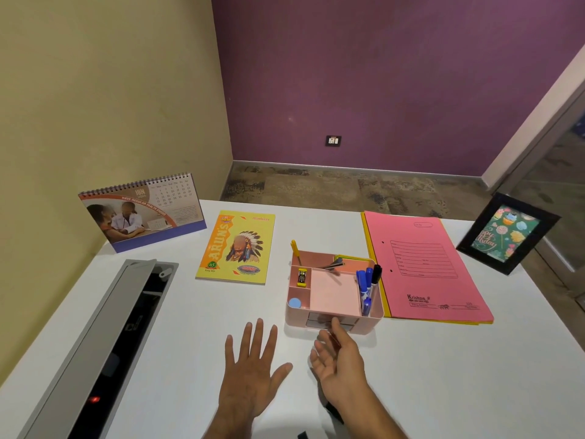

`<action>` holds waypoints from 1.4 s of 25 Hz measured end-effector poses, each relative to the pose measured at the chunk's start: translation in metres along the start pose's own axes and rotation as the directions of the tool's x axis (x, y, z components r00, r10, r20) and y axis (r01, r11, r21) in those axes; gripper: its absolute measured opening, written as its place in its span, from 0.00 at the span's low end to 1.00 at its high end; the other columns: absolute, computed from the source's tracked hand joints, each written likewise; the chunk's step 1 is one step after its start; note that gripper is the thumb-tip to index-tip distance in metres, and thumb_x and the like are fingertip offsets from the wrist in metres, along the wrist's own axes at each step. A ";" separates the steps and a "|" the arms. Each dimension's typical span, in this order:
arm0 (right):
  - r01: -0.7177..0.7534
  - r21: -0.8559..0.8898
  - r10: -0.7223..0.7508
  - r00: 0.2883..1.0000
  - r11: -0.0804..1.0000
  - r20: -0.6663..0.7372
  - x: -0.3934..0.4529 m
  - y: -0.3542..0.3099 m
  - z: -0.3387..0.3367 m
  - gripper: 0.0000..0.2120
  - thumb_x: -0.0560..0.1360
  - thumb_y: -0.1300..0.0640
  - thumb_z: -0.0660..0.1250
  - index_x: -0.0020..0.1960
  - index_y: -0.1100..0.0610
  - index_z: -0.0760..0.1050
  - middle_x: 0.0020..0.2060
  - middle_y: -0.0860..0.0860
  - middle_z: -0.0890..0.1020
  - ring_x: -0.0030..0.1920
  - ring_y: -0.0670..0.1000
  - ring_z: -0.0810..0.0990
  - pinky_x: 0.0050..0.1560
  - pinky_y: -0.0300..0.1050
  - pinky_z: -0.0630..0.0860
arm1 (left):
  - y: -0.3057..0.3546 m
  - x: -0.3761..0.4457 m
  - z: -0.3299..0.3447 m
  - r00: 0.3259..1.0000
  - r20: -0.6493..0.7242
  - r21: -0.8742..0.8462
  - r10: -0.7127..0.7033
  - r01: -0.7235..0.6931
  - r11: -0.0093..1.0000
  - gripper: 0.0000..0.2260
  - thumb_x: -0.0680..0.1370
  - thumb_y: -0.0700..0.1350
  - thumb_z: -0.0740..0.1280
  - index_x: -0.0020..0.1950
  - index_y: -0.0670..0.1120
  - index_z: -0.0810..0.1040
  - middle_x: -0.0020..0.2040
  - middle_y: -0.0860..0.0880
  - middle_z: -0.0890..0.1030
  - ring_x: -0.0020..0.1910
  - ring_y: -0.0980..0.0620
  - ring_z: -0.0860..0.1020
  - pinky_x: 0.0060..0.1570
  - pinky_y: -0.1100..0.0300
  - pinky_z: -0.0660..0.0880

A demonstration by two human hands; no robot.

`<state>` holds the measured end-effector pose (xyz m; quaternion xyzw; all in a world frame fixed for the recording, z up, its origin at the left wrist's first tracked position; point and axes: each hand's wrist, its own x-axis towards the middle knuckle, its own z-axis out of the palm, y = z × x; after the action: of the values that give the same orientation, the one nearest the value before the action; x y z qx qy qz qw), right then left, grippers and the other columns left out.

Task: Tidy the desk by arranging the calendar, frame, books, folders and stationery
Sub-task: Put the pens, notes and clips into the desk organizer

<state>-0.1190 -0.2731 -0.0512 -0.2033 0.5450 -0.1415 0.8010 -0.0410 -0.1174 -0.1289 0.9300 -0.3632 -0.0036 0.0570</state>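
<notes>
A desk calendar [142, 213] stands upright at the far left of the white desk [177, 327]. A yellow notebook [235, 247] lies flat to its right. In the middle sits a pink organiser [334, 294] holding blue and black markers [368, 285], a yellow stapler [301, 277] and a yellow pen. A pink folder [424, 267] lies on a yellow one at the right. A black picture frame [506, 234] stands at the far right edge. My left hand [253, 372] rests flat, fingers spread, empty. My right hand [340, 359] is open, fingertips just in front of the organiser.
A grey cable tray [104, 340] with its lid raised runs along the desk's left side, a red light inside it. Yellow wall at left, purple wall behind, floor beyond the desk's far edge.
</notes>
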 end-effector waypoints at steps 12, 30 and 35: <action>0.009 0.156 -0.010 1.000 0.988 0.005 0.009 0.000 0.016 0.25 0.69 0.45 0.76 0.61 0.53 0.76 0.57 0.53 0.83 0.58 0.56 0.78 0.59 0.55 0.73 | 0.003 0.000 -0.008 1.000 0.020 0.003 -0.006 0.006 1.000 0.35 0.78 0.70 0.39 0.76 0.52 0.60 0.75 0.43 0.67 0.77 0.45 0.41 0.70 0.38 0.44; -0.066 0.146 0.054 0.995 0.987 0.084 0.005 0.000 -0.008 0.27 0.69 0.46 0.75 0.63 0.58 0.76 0.61 0.55 0.79 0.55 0.55 0.77 0.50 0.50 0.76 | 0.000 0.003 0.002 0.999 0.025 0.010 -0.021 0.021 1.000 0.36 0.77 0.71 0.44 0.75 0.51 0.69 0.75 0.43 0.69 0.79 0.48 0.34 0.71 0.38 0.44; -0.075 0.164 0.063 0.995 0.984 0.078 0.005 0.014 -0.018 0.23 0.70 0.46 0.74 0.60 0.58 0.77 0.56 0.55 0.80 0.52 0.55 0.78 0.46 0.49 0.77 | -0.001 0.002 0.002 0.999 0.049 0.005 -0.025 0.024 1.000 0.37 0.77 0.71 0.44 0.75 0.50 0.69 0.75 0.43 0.68 0.79 0.48 0.35 0.71 0.37 0.44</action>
<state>-0.1338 -0.2664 -0.0677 -0.1218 0.5084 -0.1513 0.8389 -0.0388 -0.1184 -0.1309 0.9341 -0.3531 -0.0263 0.0462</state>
